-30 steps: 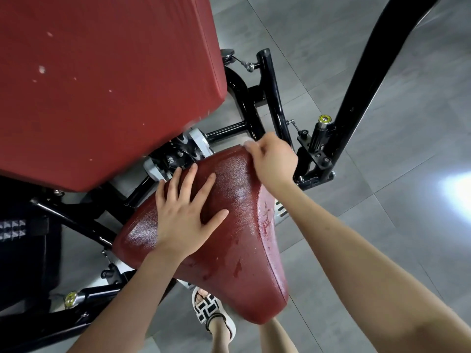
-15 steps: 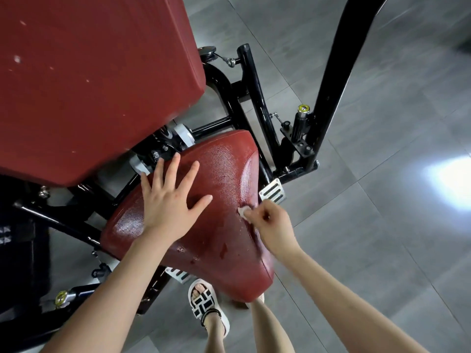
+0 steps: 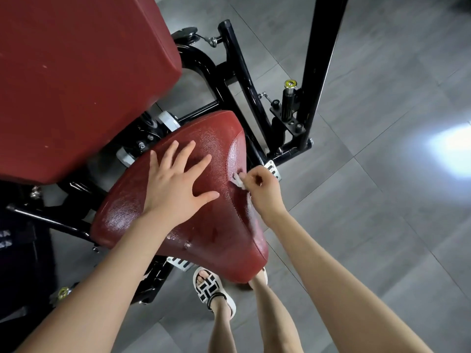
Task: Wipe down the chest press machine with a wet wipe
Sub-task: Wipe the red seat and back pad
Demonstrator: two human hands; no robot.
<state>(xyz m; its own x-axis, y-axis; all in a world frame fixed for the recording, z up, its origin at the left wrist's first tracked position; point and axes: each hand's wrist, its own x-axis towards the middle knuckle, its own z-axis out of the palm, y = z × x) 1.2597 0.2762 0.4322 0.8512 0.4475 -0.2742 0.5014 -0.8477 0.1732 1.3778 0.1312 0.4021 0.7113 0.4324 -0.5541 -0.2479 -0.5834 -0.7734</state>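
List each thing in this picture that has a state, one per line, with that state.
Seat pad: shiny with wet patches.
Wet wipe: crumpled, pressed to the seat pad's right side.
Left hand: flat, fingers spread, rests on seat pad.
Right hand: pinches the wet wipe.
Back pad: dull, pale specks.

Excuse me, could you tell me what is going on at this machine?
A person is wiping the red seat of a gym machine. The left hand lies flat on top of the seat, fingers spread, while the right hand pinches a small white wipe against the seat's right side. The seat looks shiny and wet; neither hand touches the big red back pad.
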